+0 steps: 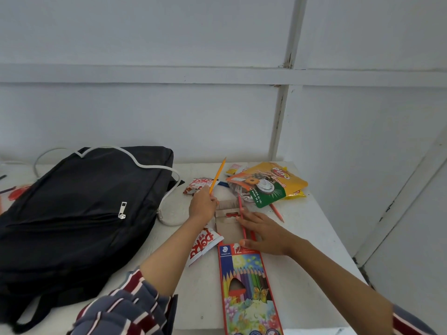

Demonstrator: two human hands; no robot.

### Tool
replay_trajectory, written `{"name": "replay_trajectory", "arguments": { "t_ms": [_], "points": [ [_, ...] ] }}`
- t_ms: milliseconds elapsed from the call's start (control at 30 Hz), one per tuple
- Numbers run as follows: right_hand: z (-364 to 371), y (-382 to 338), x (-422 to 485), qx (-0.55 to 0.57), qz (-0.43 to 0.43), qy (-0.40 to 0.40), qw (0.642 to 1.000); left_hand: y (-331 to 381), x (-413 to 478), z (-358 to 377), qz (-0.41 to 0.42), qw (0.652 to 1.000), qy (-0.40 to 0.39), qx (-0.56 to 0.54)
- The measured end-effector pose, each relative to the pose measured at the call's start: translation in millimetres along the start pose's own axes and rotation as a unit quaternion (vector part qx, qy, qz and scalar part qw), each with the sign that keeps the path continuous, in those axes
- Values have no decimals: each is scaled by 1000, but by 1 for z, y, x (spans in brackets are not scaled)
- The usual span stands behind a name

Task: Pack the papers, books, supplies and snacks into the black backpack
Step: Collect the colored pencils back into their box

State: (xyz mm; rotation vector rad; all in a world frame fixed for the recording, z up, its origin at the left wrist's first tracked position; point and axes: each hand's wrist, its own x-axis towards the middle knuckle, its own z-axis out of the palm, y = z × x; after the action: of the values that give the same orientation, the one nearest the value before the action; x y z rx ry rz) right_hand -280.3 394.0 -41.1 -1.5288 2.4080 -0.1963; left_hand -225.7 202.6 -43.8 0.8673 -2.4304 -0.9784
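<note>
Clock is set with 12 pointing away from me across the table (304,240).

Backpack (79,209): black, lying flat at 9 to 10 o'clock of my hands and filling the left of the table. Zip pull (122,210) lies on its front. White strap (170,187) loops off the bag's far end toward 3 o'clock and down onto the table.

Left hand (202,205): thumb and fingertips pinch the lower end of a yellow pencil (218,175). The pencil is off the table, tip aimed at 1 o'clock. Striped sleeve (125,308) is bunched near the elbow.

Right hand (263,232): palm down, fingers straight and spread, resting on the open brown flap (227,229) of the pencil box (246,286). The fingertips touch a red pencil (240,204) lying on the flap, running 12 to 6. The thumb sits at the box's top edge. The box runs from this hand toward 6 o'clock, printed face up, to the near table edge.

Snacks and loose supplies:
- Biscuit bag (268,182), yellow and green, at 12 to 1 o'clock of the right hand, lying on smaller packs.
- Far packet (198,186), red and white, at 12 o'clock of the left hand, just beside the strap.
- Near packet (205,245), same print, at 6 o'clock of the left hand, touching the box's top left corner.
- Second red pencil (277,213) at 2 o'clock of the right hand, upper end under the biscuit bag.
- Blue pen (223,184) between the far packet and the bag, mostly hidden.

Orange bits (17,193) at far 9 o'clock, past the backpack, too blurred to name.
</note>
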Motion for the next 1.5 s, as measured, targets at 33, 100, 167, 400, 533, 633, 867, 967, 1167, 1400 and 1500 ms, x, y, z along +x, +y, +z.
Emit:
{"name": "replay_trajectory", "arguments": {
  "t_ms": [33, 100, 167, 400, 533, 633, 867, 967, 1167, 1400, 1500],
  "points": [
    [0, 0, -1, -2, -1, 4, 1000, 0, 0, 0, -5, 1000, -7, -5],
    [1, 0, -2, 2, -3, 24, 1000, 3, 0, -1, -20, 1000, -11, -15],
    [2, -1, -3, 10, -8, 51, 999, 7, -4, -3, -28, 999, -2, -42],
    [6, 0, -3, 6, -12, 69, 998, 23, -11, -17, -70, 984, -7, -165],
    [4, -2, -4, 1, -25, 122, 992, 28, -19, -22, -138, 947, -60, -283],
    [7, -2, -5, -10, -16, 107, 994, 23, -30, -28, -97, 952, -107, -270],
    [6, -6, -6, -28, 6, 96, 995, 11, -49, -28, -30, 965, -111, -237],
    [7, -5, -6, -22, 5, 126, 992, 11, -55, -28, -16, 972, -136, -191],
    [12, -2, -8, -28, 9, 119, 992, 17, -56, -25, 14, 983, -132, -127],
    [11, -4, -6, -30, 5, 115, 993, 25, -51, -17, 18, 984, -139, -113],
    [16, -6, -10, -23, -9, 138, 990, 25, -50, -9, 25, 985, -146, -90]
  ]
}}
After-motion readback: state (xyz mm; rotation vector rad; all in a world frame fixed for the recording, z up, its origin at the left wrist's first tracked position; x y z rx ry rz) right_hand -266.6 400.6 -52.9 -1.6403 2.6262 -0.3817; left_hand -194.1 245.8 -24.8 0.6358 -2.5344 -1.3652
